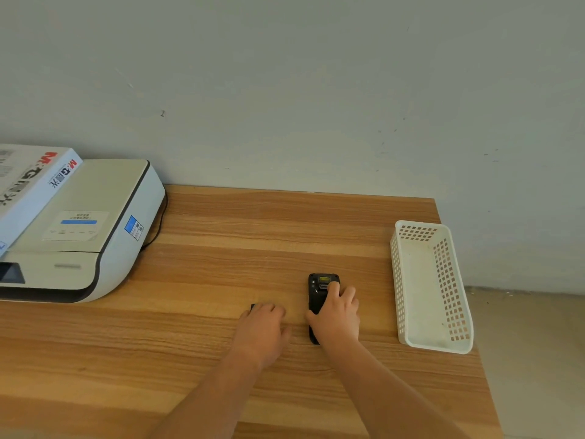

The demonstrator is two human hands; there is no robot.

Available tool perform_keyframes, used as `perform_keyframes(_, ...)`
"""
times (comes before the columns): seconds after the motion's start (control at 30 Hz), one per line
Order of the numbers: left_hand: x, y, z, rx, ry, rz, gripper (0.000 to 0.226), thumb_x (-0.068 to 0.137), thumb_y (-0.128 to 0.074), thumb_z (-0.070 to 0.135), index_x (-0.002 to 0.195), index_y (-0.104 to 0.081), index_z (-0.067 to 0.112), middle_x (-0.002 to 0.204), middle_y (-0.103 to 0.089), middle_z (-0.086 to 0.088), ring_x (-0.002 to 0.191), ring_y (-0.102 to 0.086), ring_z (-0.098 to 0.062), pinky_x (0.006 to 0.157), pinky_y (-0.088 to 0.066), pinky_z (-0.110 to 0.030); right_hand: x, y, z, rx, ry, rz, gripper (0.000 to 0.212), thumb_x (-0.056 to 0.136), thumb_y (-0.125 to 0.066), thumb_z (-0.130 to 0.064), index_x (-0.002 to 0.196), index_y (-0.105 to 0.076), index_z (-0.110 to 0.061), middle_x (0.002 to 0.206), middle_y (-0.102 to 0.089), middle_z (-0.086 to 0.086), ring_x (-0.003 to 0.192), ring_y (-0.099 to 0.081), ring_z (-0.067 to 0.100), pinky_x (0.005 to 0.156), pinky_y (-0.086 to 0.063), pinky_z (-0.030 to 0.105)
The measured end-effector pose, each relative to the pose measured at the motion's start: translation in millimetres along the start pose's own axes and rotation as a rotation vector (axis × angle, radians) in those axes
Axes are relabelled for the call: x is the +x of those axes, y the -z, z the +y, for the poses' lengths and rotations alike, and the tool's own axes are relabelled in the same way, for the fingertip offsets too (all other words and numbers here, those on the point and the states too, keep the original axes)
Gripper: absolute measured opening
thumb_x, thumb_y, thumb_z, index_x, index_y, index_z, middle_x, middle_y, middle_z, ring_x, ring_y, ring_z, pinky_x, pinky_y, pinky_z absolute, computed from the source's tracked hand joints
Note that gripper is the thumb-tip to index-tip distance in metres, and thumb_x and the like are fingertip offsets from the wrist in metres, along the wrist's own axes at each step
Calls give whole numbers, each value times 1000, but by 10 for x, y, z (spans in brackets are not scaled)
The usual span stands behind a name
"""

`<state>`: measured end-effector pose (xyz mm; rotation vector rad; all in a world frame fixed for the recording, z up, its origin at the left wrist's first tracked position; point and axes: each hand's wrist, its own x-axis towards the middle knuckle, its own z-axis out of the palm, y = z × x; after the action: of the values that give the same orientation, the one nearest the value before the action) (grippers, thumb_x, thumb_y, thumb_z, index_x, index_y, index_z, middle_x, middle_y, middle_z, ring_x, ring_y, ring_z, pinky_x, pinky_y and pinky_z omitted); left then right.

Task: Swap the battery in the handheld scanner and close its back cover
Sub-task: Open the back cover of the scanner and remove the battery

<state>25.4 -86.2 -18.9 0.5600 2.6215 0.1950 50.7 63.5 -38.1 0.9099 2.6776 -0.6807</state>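
A black handheld scanner point(317, 289) lies back-up on the wooden table point(221, 280), its top end pointing away from me. My right hand point(337, 315) rests over its middle and lower part, fingers curled around it, one fingertip at the yellow-labelled window near the top. My left hand point(262, 327) lies palm-down on the table to the scanner's left, covering a small black object point(253, 307) of which only a corner shows; I cannot tell whether it is the battery or the cover.
A white perforated plastic basket point(432, 289) stands at the table's right edge. A white printer point(79, 236) with a cardboard box point(28, 188) on top fills the back left. The wall runs behind the table.
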Motion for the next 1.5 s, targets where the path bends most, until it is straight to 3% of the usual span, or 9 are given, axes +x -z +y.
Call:
perform_keyframes(0.37,58,245,110,82,1,43,41,96,-41,48,126,-55,23,125,-58,4,118,-48,-17,98,-39,-38,-18,170,-17,94,78,111,60,80,-65,-41,128,-36,-20,123,-38,4,112,-43,24,93,-45,38)
perform_keyframes(0.53,99,317,194,82,-7,49,44,96,-40,47,130,-53,23,128,-57,4,120,-47,-17,102,-39,-38,73,396,192,100,29,88,55,80,-64,-41,125,-40,-19,120,-40,4,108,-43,23,92,-45,38)
perform_keyframes(0.87,116,313,333,82,-14,1,40,97,-39,46,126,-53,23,128,-56,3,120,-46,-18,102,-37,-40,201,528,549,-44,-97,-68,55,87,-66,-37,131,-43,-13,132,-38,10,119,-43,29,93,-47,41)
perform_keyframes(1.17,90,223,355,72,6,-44,41,98,-39,46,129,-52,23,127,-56,2,121,-47,-19,104,-37,-42,201,321,690,-124,-65,-113,55,87,-66,-39,131,-44,-15,135,-37,9,125,-39,30,98,-42,43)
perform_keyframes(1.5,127,232,371,59,4,-28,39,97,-41,45,127,-54,23,124,-58,4,118,-48,-18,104,-38,-42,281,426,602,-101,13,-69,56,89,-61,-44,133,-42,-14,135,-41,10,122,-43,28,95,-47,42)
